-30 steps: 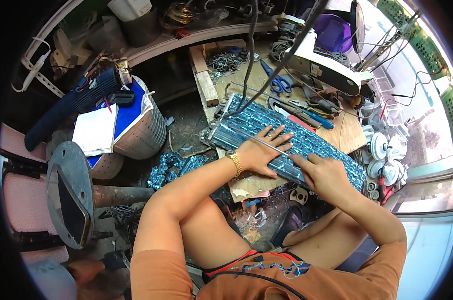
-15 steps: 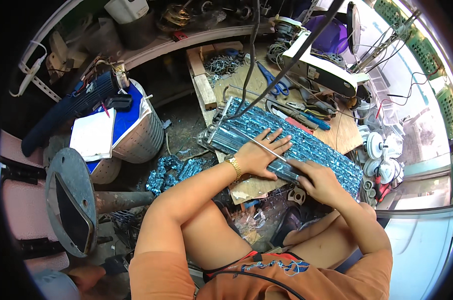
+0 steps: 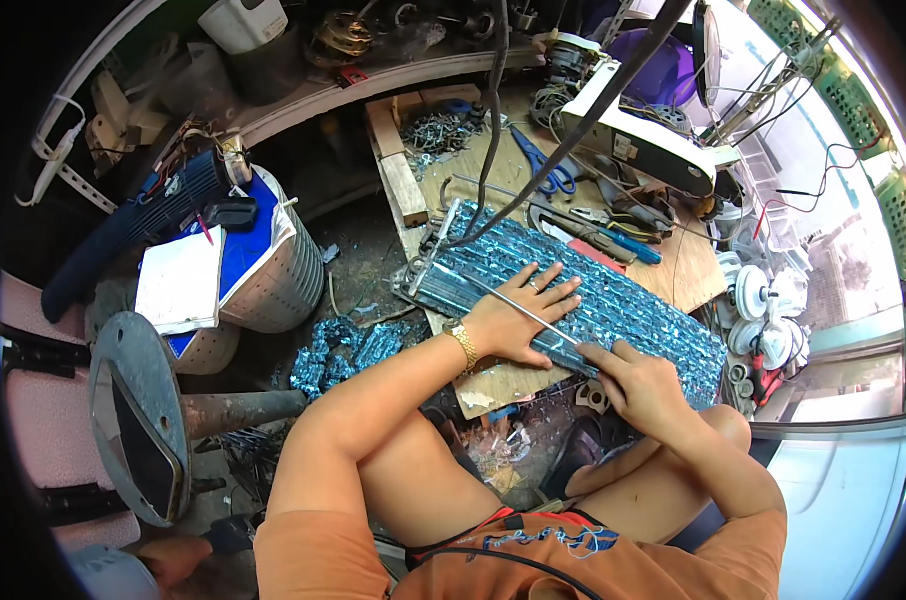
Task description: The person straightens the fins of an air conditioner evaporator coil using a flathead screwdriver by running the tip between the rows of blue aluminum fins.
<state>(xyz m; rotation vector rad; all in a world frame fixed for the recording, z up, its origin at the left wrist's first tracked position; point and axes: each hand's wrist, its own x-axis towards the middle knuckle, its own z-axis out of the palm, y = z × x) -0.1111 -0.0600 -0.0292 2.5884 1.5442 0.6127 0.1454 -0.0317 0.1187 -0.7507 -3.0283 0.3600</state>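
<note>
A long panel of shiny blue crinkled fins (image 3: 613,270), like a heat-exchanger coil, lies slantwise on a wooden board. My left hand (image 3: 521,318) rests flat on its near part, fingers spread, with a ring and a gold-coloured bracelet showing. Closed around the near end of a long thin metal rod (image 3: 523,308) is my right hand (image 3: 641,378). The rod slants up and left across the back of my left hand, its far end at the panel's left part. My right fingers hide any handle. Metal tubing (image 3: 420,270) edges the panel's left end.
Blue-handled scissors (image 3: 545,165), pliers (image 3: 628,225) and loose screws (image 3: 441,132) lie on the wooden board (image 3: 693,265). Dark cables hang over the panel. Torn blue fin scraps (image 3: 348,350) sit on the floor at left, near a metal stand (image 3: 138,420) and a perforated drum (image 3: 283,265).
My right hand and the rod have shifted slightly toward me and to the right. My left hand stays spread on the panel.
</note>
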